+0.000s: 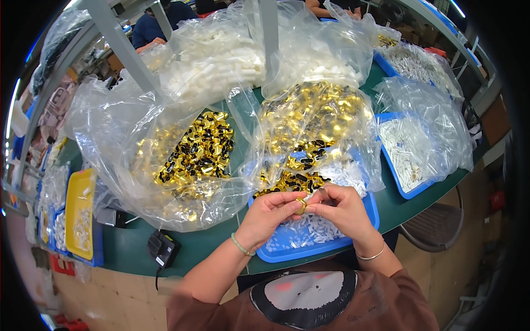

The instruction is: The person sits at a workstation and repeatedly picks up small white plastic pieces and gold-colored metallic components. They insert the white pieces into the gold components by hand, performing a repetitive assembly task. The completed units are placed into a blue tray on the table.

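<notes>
On the left I've got a yellow tray [74, 190], small white pieces [83, 229] inside! Nearer, a black boxy device [164, 248] sits by the edge of the green table [124, 248]. Right side, I spot a chair [433, 226]; far left, a slanting grey post [121, 44] and someone in dark blue [146, 30].

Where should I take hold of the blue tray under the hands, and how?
Probably by the near rim of the blue tray, toward its two corners, coming from the person's side of the green table. That raised edge is bare and lies at the table's edge, while the clear bag of gold-and-black pieces overlaps the far part.
</notes>
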Demonstrator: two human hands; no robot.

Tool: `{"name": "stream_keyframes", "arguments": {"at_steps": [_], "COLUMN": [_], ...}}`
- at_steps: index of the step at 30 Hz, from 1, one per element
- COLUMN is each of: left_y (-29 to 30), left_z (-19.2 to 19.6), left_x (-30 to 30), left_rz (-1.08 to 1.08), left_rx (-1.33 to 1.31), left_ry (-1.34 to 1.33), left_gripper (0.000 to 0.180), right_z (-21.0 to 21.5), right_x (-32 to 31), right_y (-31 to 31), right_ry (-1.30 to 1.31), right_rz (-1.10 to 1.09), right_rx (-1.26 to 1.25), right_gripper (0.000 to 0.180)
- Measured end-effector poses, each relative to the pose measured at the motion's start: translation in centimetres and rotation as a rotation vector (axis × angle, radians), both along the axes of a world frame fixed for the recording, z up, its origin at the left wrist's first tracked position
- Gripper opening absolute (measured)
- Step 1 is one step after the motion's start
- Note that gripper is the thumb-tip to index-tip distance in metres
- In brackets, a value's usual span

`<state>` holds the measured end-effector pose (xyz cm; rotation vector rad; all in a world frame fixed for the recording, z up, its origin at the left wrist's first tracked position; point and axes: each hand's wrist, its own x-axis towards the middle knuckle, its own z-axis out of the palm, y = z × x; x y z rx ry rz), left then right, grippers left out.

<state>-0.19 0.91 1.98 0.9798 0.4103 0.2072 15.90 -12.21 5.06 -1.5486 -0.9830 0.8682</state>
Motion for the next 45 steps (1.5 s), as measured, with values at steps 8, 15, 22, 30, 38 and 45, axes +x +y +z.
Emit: {"name": "stream_keyframes", "arguments": {"at_steps": [8, 15, 22, 30, 38, 45], "left_y": [-0.1, 0.2, 0.1, 0.3, 0.4, 0.3], "left_z": [0.1, 0.0, 0.4, -0.2, -0.1, -0.1], "left_x": [0.2, 0.2, 0.2, 0.2, 0.0, 0.1], "left_rz": [0.053, -0.037, -0.054, -0.038, -0.064, -0.096], "left_rx": [-0.008, -0.146, -0.162, -0.239, -0.222, -0.181], "left_ry": [-0.009, -0.01, -0.008, -0.042, -0.038, 0.002], "left_gripper": [0.03, 0.03, 0.03, 0.03, 0.031, 0.031], "right_z": [-0.2, 0.5, 0.1, 0.2, 1.2, 1.4], "right_x": [-0.6, -1.1, -0.6, -0.6, -0.1, 0.3], "right_y": [0.3, 0.0, 0.2, 0.3, 0.2, 0.0], "right_ry": [0.027, -0.152, -0.012, -0.018, -0.074, -0.172], "right_rz": [-0.067, -0.076, -0.026, 0.002, 0.065, 0.106], "right_rx": [-0.025, 0.119, 0.103, 0.12, 0.068, 0.045], "right_gripper": [0.014, 0.01, 0.011, 0.013, 0.011, 0.011]}}
